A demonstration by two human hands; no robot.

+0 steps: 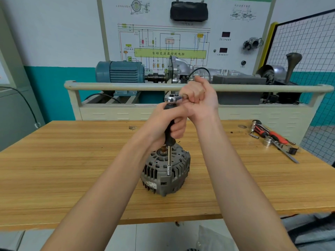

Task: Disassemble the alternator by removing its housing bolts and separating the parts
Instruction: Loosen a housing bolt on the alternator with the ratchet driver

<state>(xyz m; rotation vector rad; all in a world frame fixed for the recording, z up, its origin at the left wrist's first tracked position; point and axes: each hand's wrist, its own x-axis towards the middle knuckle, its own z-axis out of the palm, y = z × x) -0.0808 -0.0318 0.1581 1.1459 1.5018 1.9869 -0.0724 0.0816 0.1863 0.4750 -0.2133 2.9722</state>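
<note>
- Nearest us, our two bare forearms reach out over the front edge of the striped wooden workbench (72,160) towards the middle of it.
- The grey ribbed cast-metal alternator (165,173) stands on end at the centre of the bench, shaft end up, all in one piece, so we judge its housing bolts are not yet all out.
- A slim chrome extension bar with a socket (169,164) stands upright on the near rim of the housing, seemingly seated on a bolt head; we want it square and pressed down so it does not ride off.
- Our left hand (168,125) is wrapped tightly round the black upright handle (169,132) above that bar, steadying it vertical.
- Our right hand (197,98) is clenched round the shaft of the chrome ratchet (172,99) at the top; we should swing it level, in short strokes, without tipping the stack.
- Nothing clamps the alternator, so it could twist on the bench under torque.
- Well apart at the right lie red-and-black hand tools and loose sockets (273,140).
</note>
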